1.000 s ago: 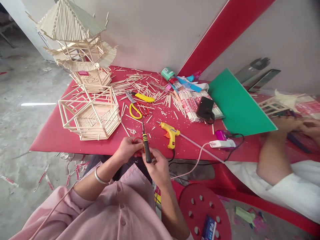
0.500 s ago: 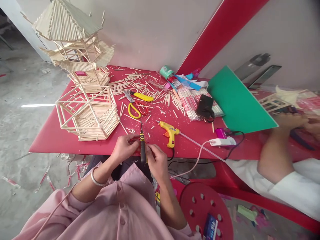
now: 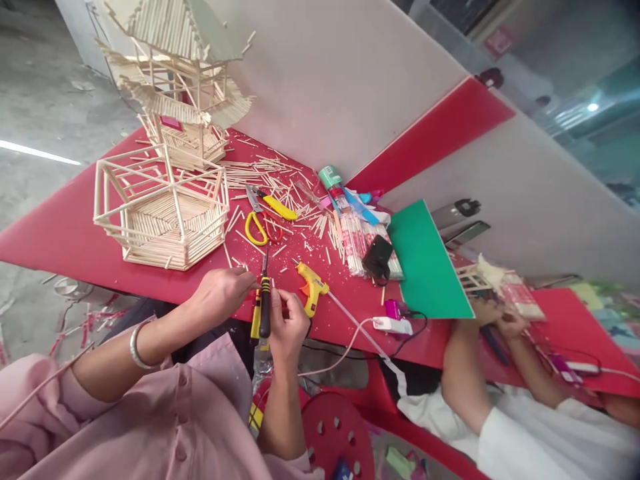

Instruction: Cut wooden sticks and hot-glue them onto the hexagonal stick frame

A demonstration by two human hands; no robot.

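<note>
My right hand (image 3: 286, 328) is closed round a black-and-yellow handled tool (image 3: 263, 301) at the near edge of the red table (image 3: 60, 233), its metal tip pointing away from me. My left hand (image 3: 223, 291) is pinched at the tool's left side, fingertips touching something small and red that I cannot make out. A yellow glue gun (image 3: 311, 288) lies just right of my hands. A hexagonal stick frame (image 3: 160, 210) stands to the left, and a stick pagoda (image 3: 183, 80) rises behind it.
Loose sticks, yellow scissors (image 3: 257, 223) and a yellow cutter (image 3: 280, 208) litter the table's middle. Stick packets (image 3: 357, 240), a black pouch (image 3: 377, 257), a green sheet (image 3: 425, 260) and a white plug (image 3: 393, 325) lie to the right. Another person's hands (image 3: 493, 320) work at the right.
The view has swung and tilted, showing more of the right side. My hands stay together on the tool, which now stands nearly upright in my right hand.
</note>
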